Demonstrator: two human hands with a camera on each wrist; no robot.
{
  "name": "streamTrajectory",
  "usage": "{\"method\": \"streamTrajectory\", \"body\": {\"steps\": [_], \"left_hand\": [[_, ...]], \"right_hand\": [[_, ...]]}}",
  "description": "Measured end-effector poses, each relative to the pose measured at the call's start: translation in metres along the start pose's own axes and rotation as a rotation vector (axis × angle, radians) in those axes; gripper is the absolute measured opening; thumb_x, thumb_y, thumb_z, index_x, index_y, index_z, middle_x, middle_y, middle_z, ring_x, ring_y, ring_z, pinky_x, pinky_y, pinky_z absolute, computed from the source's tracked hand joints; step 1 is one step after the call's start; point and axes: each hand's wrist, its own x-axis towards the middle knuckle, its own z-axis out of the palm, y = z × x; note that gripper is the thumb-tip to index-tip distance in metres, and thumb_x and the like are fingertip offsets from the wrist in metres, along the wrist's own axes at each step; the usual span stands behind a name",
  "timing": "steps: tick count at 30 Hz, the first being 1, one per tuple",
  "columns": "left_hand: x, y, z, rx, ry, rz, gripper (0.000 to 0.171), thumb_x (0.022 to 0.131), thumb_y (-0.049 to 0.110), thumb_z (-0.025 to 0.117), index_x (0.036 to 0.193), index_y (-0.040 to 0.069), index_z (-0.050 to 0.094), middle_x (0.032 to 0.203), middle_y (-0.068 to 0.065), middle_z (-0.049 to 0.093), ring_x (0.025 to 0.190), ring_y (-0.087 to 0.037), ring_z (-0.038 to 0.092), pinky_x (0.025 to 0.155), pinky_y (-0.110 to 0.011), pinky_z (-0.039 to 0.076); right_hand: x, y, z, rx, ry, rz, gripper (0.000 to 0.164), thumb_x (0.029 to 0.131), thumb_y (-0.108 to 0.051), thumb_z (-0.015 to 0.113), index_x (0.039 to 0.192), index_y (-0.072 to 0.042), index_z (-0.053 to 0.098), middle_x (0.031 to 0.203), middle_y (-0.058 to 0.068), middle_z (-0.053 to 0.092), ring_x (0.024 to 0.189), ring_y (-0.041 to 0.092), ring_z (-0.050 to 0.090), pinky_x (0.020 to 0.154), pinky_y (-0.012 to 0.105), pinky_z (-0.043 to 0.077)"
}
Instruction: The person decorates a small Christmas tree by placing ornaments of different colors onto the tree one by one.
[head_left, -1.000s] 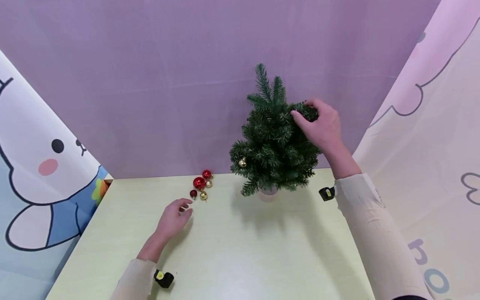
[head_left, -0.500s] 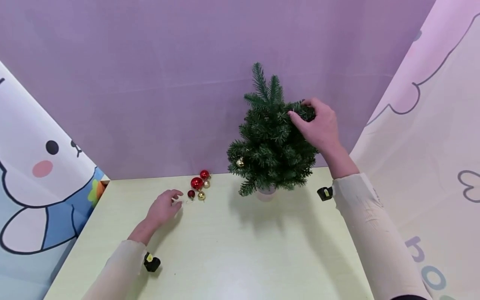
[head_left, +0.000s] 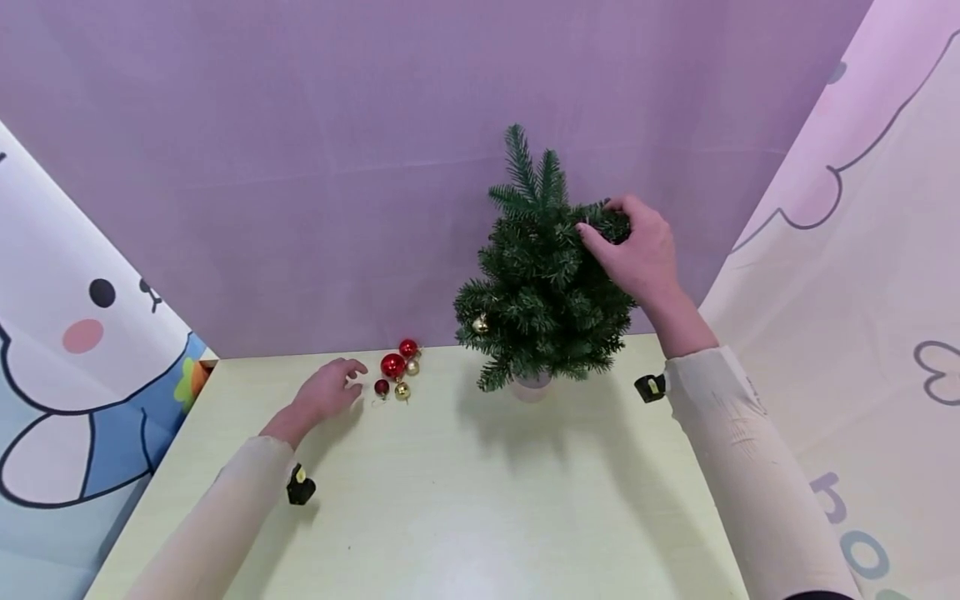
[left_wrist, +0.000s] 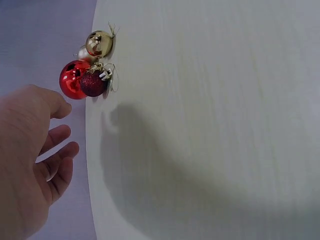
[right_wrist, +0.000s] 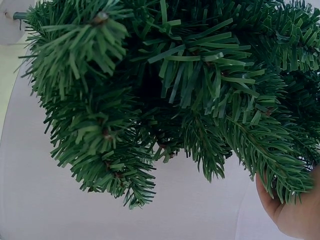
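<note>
Left hand (head_left: 324, 392), fingers parted, has shifted farther, left of ornaments (head_left: 392, 366); right hand (head_left: 643, 254) still pinches tree (head_left: 543, 283), standing in pale pot (head_left: 531, 391).

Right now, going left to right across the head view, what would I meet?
Cartoon print, left hand, small dark red bauble, lower loose gold bauble, green tree, right hand gripping the tree's right side.

Place: a screened tabletop booth; home or studio, we cannot tell. We list: one plain purple backdrop (head_left: 337, 208), creased; one left panel (head_left: 45, 350), cartoon animal print; one right panel (head_left: 840, 308), cloud outlines and lettering; one pale table (head_left: 465, 483) between the panels.
</note>
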Motion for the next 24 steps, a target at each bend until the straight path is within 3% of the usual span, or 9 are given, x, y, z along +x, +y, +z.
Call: {"method": "streamTrajectory", "body": {"steps": [9, 17, 24], "left_hand": [[0.011, 0.011, 0.001, 0.095, -0.088, 0.024, 0.032, 0.088, 0.011, 0.061, 0.119, 0.004, 0.063, 0.108, -0.015, 0.062, 0.099, -0.033, 0.06, 0.086, -0.051, 0.047], [0.015, 0.009, 0.015, 0.063, -0.097, 0.005, 0.039, 0.084, 0.006, 0.062, 0.123, 0.006, 0.061, 0.112, -0.017, 0.06, 0.1, -0.034, 0.06, 0.086, -0.052, 0.047], [0.015, 0.014, 0.022, 0.105, -0.086, 0.055, 0.035, 0.082, 0.006, 0.062, 0.117, 0.011, 0.067, 0.108, -0.012, 0.06, 0.096, -0.03, 0.06, 0.085, -0.051, 0.049]], "right_hand": [[0.0, 0.003, -0.001, 0.015, -0.004, 0.006, 0.052, 0.088, -0.047, 0.067, 0.118, -0.005, 0.06, 0.122, 0.014, 0.062, 0.115, 0.031, 0.054, 0.096, 0.047, 0.041], [0.0, 0.004, 0.0, 0.002, -0.007, 0.007, 0.052, 0.088, -0.048, 0.067, 0.119, -0.006, 0.06, 0.122, 0.013, 0.061, 0.115, 0.03, 0.054, 0.096, 0.047, 0.041], [0.0, 0.004, 0.002, 0.003, -0.002, 0.004, 0.053, 0.088, -0.047, 0.067, 0.119, -0.006, 0.06, 0.122, 0.013, 0.061, 0.115, 0.03, 0.054, 0.096, 0.046, 0.041]]}}
